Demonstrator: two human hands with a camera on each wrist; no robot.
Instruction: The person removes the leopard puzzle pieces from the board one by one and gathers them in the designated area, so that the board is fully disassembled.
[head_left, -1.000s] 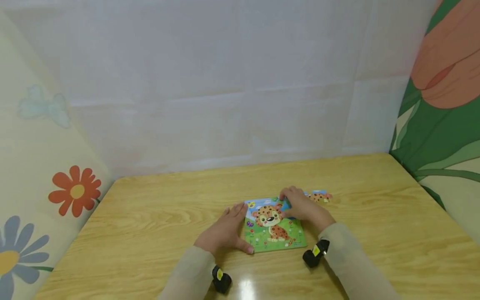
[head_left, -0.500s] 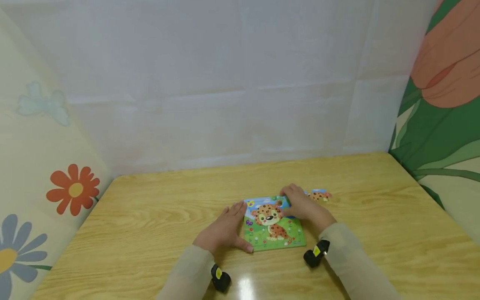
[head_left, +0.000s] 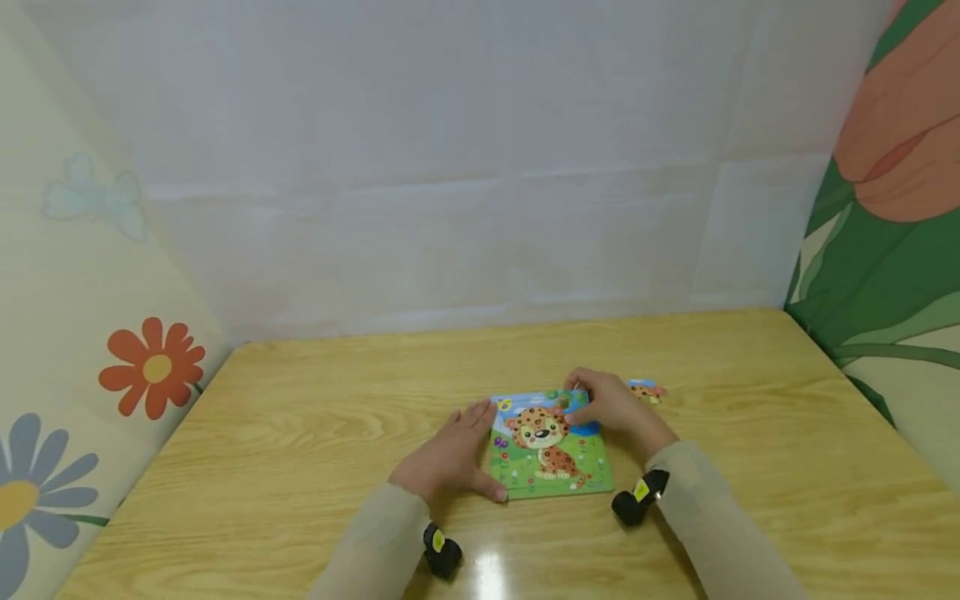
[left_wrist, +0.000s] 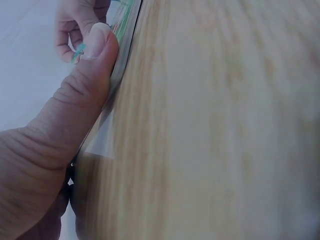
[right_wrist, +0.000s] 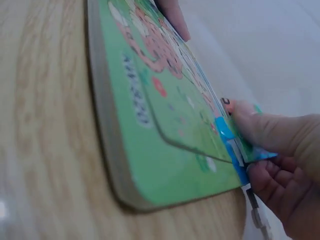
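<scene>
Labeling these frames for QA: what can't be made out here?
- Puzzle board: top right corner hidden under the right hand, head view.
- Loose piece: too small for its shape, head view.
- Left hand: fingers out of frame in the left wrist view; only the thumb shows.

Leopard puzzle board [head_left: 551,450] on the worktop [head_left: 300,433]: left hand [head_left: 450,458] touching its left edge, right hand [head_left: 611,408] at its far right corner.
</scene>
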